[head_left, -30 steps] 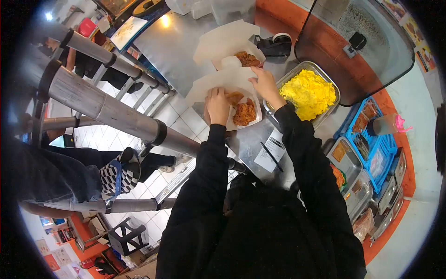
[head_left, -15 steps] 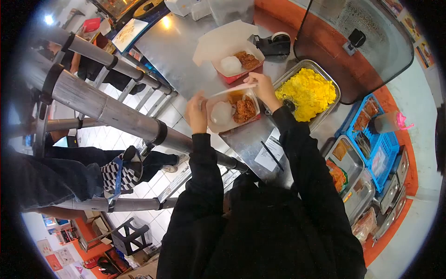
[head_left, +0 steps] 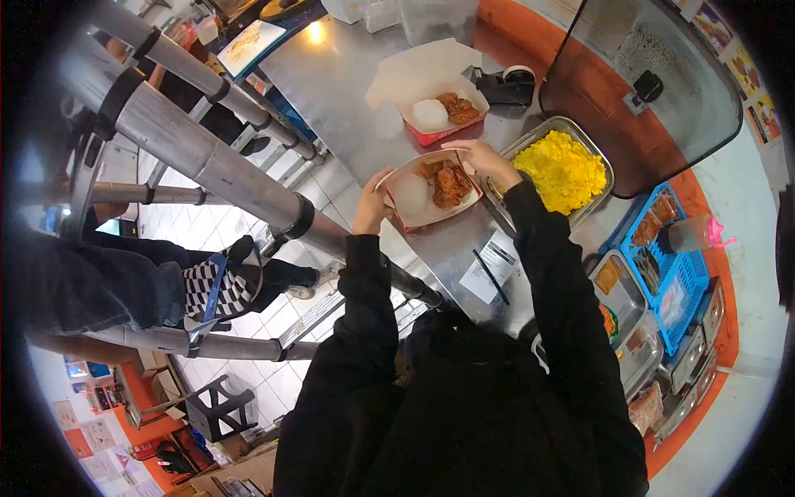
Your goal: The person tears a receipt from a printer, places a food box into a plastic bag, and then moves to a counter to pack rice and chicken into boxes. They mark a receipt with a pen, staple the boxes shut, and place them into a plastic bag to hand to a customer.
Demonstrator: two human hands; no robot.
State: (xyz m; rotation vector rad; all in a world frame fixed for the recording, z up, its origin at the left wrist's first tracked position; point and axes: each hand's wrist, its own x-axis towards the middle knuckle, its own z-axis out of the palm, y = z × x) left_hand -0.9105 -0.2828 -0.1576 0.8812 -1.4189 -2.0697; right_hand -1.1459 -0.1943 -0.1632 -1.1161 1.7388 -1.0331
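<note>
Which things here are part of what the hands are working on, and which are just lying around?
In hand:
left hand and right hand on the near meal box
fried chicken and rice in it

Lying about:
far meal box
scrambled egg tray
tape dispenser
pen on slip
blue basket

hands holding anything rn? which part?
Both hands are on the near food box: left hand grips its left edge, right hand is at its right rim by the fried chicken. How tightly the right hand grips cannot be told.
</note>
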